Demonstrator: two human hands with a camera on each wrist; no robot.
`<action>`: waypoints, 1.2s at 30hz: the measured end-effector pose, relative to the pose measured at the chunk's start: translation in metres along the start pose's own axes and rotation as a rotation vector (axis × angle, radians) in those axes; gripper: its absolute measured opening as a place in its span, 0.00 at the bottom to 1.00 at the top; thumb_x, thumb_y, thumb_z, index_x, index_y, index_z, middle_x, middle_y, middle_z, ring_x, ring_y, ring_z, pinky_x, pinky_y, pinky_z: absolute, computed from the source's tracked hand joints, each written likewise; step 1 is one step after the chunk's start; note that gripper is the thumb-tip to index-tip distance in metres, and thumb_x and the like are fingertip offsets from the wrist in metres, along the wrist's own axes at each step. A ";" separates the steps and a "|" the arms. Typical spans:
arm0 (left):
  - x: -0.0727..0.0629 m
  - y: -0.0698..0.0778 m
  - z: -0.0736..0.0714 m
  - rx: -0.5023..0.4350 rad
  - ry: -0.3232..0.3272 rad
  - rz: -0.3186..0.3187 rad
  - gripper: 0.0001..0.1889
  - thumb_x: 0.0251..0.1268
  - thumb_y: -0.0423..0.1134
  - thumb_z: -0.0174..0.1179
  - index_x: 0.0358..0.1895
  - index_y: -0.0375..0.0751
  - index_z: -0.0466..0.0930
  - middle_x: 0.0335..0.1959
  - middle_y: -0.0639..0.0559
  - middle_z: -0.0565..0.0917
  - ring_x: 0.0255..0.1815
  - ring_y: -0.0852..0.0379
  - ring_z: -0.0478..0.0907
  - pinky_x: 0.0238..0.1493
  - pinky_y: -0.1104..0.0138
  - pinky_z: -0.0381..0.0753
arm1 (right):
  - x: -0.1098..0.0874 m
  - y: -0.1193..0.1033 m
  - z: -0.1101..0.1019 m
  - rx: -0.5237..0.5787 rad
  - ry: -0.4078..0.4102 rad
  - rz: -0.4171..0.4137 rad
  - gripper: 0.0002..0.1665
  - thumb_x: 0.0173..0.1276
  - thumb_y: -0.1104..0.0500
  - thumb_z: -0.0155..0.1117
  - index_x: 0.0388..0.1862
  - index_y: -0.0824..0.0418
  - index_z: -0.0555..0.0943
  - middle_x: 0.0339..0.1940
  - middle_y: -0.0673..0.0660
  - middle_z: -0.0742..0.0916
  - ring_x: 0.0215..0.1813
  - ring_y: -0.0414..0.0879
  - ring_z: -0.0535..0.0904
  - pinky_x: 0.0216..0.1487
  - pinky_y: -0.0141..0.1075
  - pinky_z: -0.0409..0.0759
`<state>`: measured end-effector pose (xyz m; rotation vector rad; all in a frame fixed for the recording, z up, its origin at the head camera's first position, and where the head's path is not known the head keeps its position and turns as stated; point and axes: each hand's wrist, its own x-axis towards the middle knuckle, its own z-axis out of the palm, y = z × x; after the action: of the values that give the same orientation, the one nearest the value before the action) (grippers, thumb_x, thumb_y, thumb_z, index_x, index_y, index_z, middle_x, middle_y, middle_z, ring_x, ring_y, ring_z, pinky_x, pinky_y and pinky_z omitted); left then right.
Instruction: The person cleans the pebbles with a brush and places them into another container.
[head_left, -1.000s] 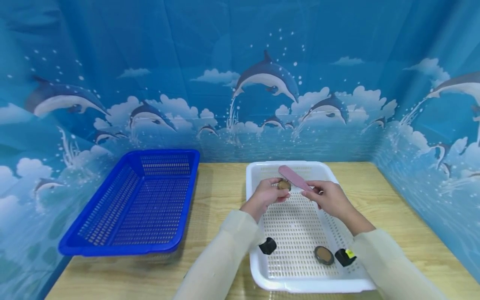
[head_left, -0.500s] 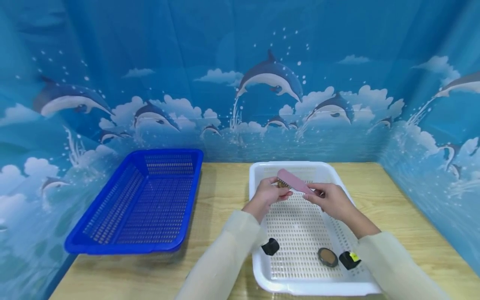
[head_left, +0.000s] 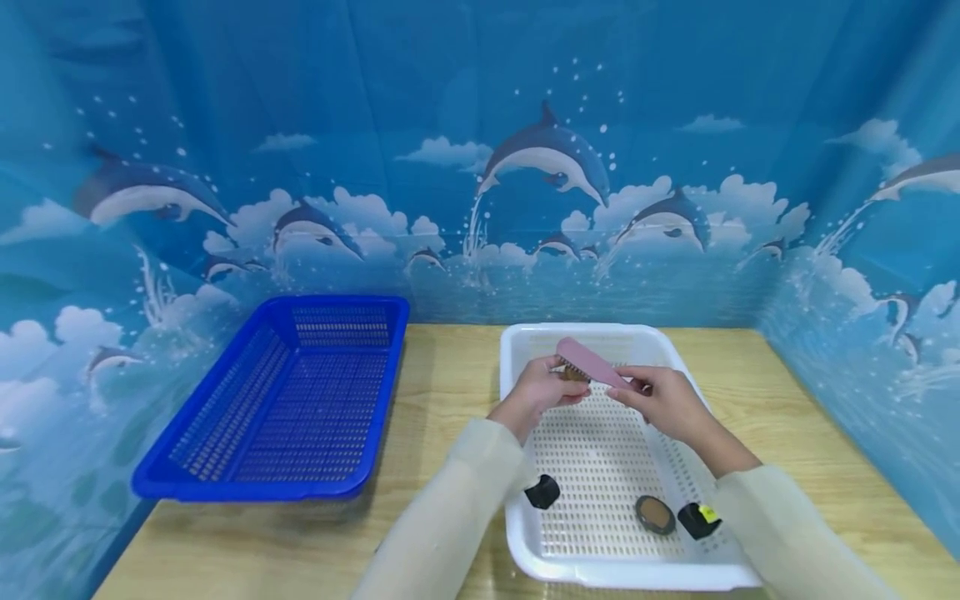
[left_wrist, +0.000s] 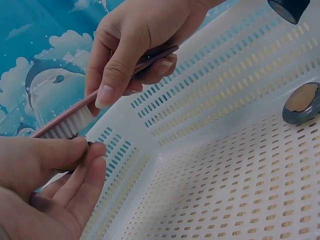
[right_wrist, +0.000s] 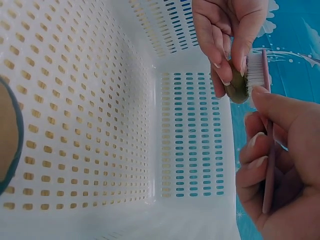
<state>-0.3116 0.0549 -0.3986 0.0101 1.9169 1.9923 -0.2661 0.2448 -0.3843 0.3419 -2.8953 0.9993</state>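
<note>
passage between blue basket and white basket | blocked nearer: left sleeve | over white basket: pink brush

A wood-grained table carries a blue basket and a white basket.

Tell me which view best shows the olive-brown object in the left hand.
Right wrist: the olive-brown object shows largest, much of its face uncovered. Head: partly hidden by the pink brush. Left wrist: mostly hidden by the left hand.

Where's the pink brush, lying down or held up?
Held up: the right hand grips the pink brush over the white basket, bristles facing the left hand.
</note>
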 end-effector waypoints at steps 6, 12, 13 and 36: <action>0.002 0.000 -0.001 -0.033 -0.010 -0.017 0.26 0.60 0.25 0.64 0.63 0.39 0.75 0.36 0.45 0.87 0.36 0.56 0.86 0.40 0.68 0.87 | 0.002 0.000 0.000 0.006 0.018 0.017 0.27 0.69 0.53 0.65 0.61 0.69 0.77 0.24 0.53 0.83 0.18 0.45 0.72 0.15 0.34 0.72; 0.002 0.002 -0.002 -0.057 -0.012 -0.025 0.27 0.61 0.25 0.63 0.65 0.39 0.73 0.41 0.41 0.87 0.35 0.56 0.86 0.40 0.68 0.87 | 0.004 0.000 -0.001 0.009 0.067 0.049 0.25 0.70 0.55 0.64 0.60 0.69 0.77 0.27 0.57 0.85 0.19 0.44 0.74 0.17 0.34 0.74; 0.002 0.002 -0.002 -0.065 -0.006 -0.025 0.27 0.61 0.25 0.63 0.65 0.39 0.73 0.42 0.39 0.86 0.35 0.56 0.86 0.40 0.68 0.87 | 0.005 0.000 -0.001 0.012 0.071 0.053 0.25 0.70 0.55 0.63 0.60 0.70 0.77 0.28 0.58 0.85 0.20 0.44 0.74 0.17 0.34 0.74; 0.002 0.003 -0.001 -0.113 0.068 -0.016 0.26 0.61 0.24 0.63 0.64 0.40 0.75 0.39 0.44 0.86 0.38 0.55 0.86 0.41 0.69 0.86 | 0.001 0.001 0.005 0.003 0.021 0.007 0.30 0.71 0.52 0.63 0.65 0.69 0.73 0.18 0.51 0.79 0.17 0.43 0.70 0.16 0.33 0.71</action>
<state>-0.3144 0.0545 -0.3966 -0.1036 1.8362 2.1123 -0.2669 0.2430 -0.3888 0.3205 -2.8787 1.0027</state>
